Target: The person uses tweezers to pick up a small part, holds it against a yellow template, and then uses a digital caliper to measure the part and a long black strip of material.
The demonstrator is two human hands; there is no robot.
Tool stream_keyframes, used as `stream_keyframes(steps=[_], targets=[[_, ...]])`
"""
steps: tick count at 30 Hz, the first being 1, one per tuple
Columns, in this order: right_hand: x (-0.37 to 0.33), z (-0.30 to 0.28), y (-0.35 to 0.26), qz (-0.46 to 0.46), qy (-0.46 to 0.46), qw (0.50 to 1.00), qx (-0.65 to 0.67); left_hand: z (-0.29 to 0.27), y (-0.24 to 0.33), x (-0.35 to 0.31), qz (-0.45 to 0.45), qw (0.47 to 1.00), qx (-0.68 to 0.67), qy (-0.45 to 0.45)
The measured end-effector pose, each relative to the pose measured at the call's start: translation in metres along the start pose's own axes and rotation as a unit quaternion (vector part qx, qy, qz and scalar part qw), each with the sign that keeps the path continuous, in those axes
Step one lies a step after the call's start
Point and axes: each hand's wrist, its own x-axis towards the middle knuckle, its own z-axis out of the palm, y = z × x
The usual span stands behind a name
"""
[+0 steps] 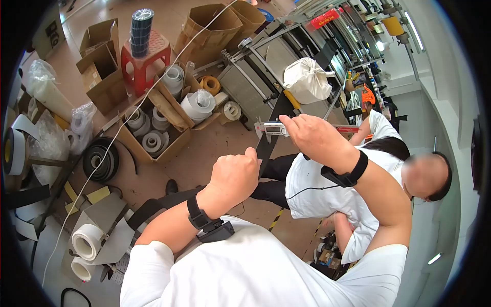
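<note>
My right hand (316, 134) is closed around a digital caliper (276, 129), with its display facing up. The caliper's jaws are at a black strip (265, 149), which runs down from the metal frame towards my left hand (234, 175). The left hand is closed on that strip, its thumb lying along the edge. Fingers of the left hand are partly hidden behind its back. Each wrist wears a black strap with a small device. Another black band (148, 211) shows at the lower left; whether it is the same strip I cannot tell.
A person in a white shirt (322, 189) stands close on the right. Ahead is a metal-framed machine (250, 66) with a white bag (307, 81). To the left are a box of rolls (174, 146), a red stool (146, 66), and white rolls (86, 241).
</note>
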Motion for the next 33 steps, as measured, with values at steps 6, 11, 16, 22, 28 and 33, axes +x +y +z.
stream_keyframes(steps=[6,11,16,22,28,33], targets=[[0.006,-0.006,0.003,-0.031,-0.028,0.996,-0.073,-0.001,-0.002,0.001,-0.001,1.0,-0.012,0.002],[0.009,0.001,0.006,-0.02,-0.02,0.996,-0.081,-0.003,-0.003,0.001,-0.004,1.0,-0.027,0.01],[0.011,0.004,0.007,-0.021,0.006,0.997,-0.07,-0.004,-0.005,0.002,-0.012,0.999,-0.037,0.011],[0.012,0.002,0.009,-0.019,0.004,0.998,-0.055,-0.006,-0.004,0.001,-0.015,0.999,-0.043,0.01],[0.013,0.002,0.009,-0.018,-0.004,0.998,-0.053,-0.006,-0.005,0.001,-0.02,0.999,-0.042,0.01],[0.014,0.003,0.008,-0.018,-0.007,0.998,-0.051,-0.007,-0.005,0.001,-0.022,0.999,-0.042,0.003]])
